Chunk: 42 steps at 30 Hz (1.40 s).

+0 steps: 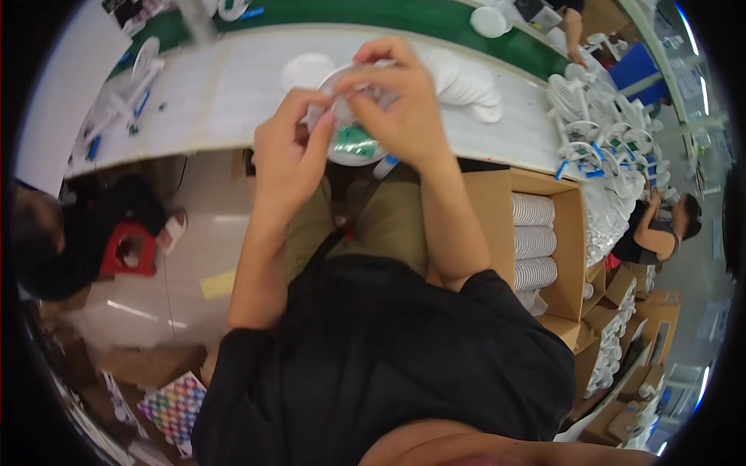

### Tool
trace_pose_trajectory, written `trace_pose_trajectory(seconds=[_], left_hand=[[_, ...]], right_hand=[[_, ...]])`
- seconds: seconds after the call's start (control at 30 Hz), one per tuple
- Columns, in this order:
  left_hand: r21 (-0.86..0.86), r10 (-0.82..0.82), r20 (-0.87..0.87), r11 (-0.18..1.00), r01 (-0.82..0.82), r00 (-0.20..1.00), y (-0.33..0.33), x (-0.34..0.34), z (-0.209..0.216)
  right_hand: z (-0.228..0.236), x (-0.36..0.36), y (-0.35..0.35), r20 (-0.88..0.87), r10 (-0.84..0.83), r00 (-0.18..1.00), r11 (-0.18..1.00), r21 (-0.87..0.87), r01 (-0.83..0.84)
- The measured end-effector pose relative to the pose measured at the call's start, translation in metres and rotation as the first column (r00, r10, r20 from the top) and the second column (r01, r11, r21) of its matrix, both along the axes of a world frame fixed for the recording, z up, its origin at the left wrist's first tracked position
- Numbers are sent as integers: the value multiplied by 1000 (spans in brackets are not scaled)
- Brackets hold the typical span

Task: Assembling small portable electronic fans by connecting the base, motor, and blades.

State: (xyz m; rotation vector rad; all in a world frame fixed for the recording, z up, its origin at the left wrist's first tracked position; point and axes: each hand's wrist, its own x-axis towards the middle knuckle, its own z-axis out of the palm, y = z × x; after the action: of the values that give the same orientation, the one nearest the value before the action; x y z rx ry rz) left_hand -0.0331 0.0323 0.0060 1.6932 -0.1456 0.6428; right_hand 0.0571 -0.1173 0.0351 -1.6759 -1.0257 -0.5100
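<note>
At the bench's near edge, a round white plastic housing [359, 159] with a green circuit board [354, 140] inside lies under my hands. My left hand [294, 151] is closed in a pinch over the housing's left side. My right hand [404, 105] comes in from the right, its thumb and fingers bent together close to the left fingertips. Something small and pale shows between the two hands, too blurred to name. A blue-and-white piece [385, 165] sticks out below the housing. Just beyond my hands lies a white disc [307, 71].
Overlapping white discs [470, 85] lie right of my hands. A green belt [311, 17] runs behind the white bench [210, 101]. White parts with blue connectors [606, 147] crowd the right end. A carton [571, 248] of stacked discs stands beside my right leg. Other people sit nearby.
</note>
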Motion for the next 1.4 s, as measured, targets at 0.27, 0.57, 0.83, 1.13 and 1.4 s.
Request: trace_pose_trajectory(seconds=[0.27,0.57,0.83,1.13,1.4], left_hand=[[51,131,-56,990,-128,990,7,2,9],[-52,60,-85,997,-65,995,3,1,8],[-39,97,-33,994,-98,995,1,-3,4],[-32,107,-34,994,-108,994,2,-4,1],[-106,147,-20,983,-148,989,10,0,1]], right_hand=[[4,-12,-43,-242,-105,965,976,159,146],[-41,-72,-43,-519,-21,855,1000,-26,9],[-3,-59,-49,-738,402,542,915,346,-208],[-6,-53,-19,-566,10,824,980,170,105],[-16,-35,-9,-267,-295,917,955,-51,293]])
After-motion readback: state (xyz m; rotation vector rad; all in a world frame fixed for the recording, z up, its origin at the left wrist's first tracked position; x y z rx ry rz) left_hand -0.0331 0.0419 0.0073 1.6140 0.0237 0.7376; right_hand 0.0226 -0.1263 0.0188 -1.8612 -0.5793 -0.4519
